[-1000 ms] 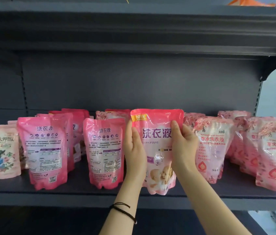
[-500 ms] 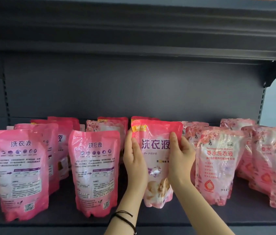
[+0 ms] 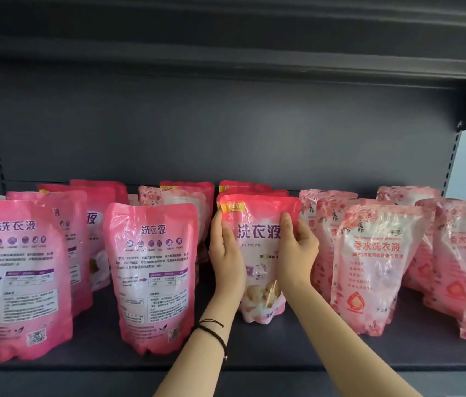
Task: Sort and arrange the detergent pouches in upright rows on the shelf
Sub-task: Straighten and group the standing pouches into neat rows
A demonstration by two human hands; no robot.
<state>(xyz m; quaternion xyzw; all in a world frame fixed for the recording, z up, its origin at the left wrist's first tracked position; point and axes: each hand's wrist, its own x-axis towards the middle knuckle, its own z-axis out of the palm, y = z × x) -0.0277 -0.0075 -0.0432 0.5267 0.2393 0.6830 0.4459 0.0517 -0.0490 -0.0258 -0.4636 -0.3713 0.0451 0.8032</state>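
Between my two hands is one detergent pouch [image 3: 257,242]. My left hand [image 3: 226,259] clamps its left edge, with the thumb on the front and the fingers [image 3: 220,224] reaching up toward the top seam. My right hand [image 3: 297,253] pinches the right edge, thumb across the printed face. Both grips are tight, and neither hand is free.

A second ago I held this pouch out at the front lip of the shelf [image 3: 254,359]. Now I have carried it deeper, and its base looks to be down on the board, just in front of the matching pouches [image 3: 243,186] lined up behind it. I judge it has found its column and needs only squaring up and letting go.

It stands upright, front face toward me, with a hot pink top seam, a yellow NEW flag in the corner and large purple characters. Its pale lower half is partly hidden by my wrists. The glossy film creases under my grip, so I expect it to slump if set down crooked.

On its left a back-facing pouch [image 3: 151,276] stands nearer the front edge. On its right a floral pouch [image 3: 375,267] stands near my right forearm.
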